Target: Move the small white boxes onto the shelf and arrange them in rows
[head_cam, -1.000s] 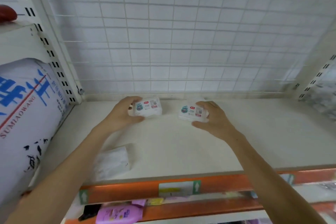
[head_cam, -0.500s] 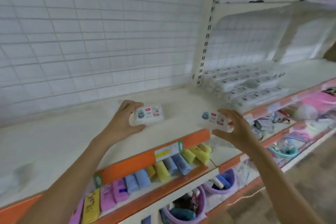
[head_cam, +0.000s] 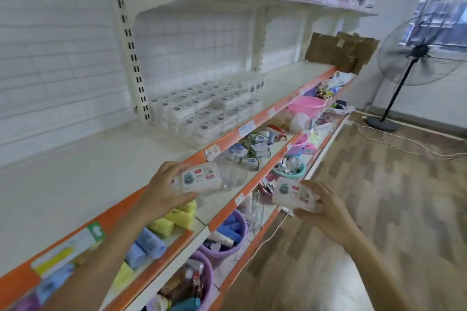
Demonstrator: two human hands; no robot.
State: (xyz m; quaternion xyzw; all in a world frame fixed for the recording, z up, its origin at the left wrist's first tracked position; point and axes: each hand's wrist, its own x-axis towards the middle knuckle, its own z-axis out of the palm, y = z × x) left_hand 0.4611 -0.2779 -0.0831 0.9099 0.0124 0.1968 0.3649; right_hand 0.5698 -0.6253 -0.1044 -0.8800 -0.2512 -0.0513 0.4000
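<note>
Over the front edge of the white shelf [head_cam: 75,179], seen from the head camera, we hold one small white box in each hand: our left hand [head_cam: 161,194] curls its fingers round the left box [head_cam: 199,180], and our right hand [head_cam: 326,212] grips the right box [head_cam: 294,195] out above the wooden floor [head_cam: 391,197]. Farther along the shelf, rows of stacked boxes [head_cam: 204,111] sit beside the slotted upright [head_cam: 131,58]
</note>
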